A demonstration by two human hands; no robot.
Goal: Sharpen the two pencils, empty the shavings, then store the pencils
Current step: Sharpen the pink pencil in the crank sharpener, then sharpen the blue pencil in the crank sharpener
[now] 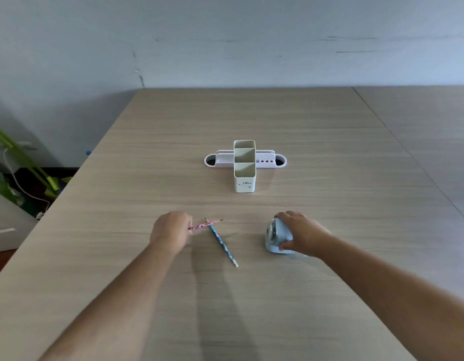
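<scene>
The pink pencil [205, 225] is pinched by the left hand [171, 229]; the blue sharpener [276, 237], at three o'clock, is gripped by the right hand [301, 231].

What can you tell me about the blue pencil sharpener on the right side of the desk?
The sharpener is a small, rounded, pale blue unit that looks like plastic, with a lighter grey-white face turned left toward the pencils. It stands on the wooden desk, near the front, to the right of the blue pencil. The right hand rests over its top and right side, covering much of it, so any crank or drawer cannot be seen.
</scene>
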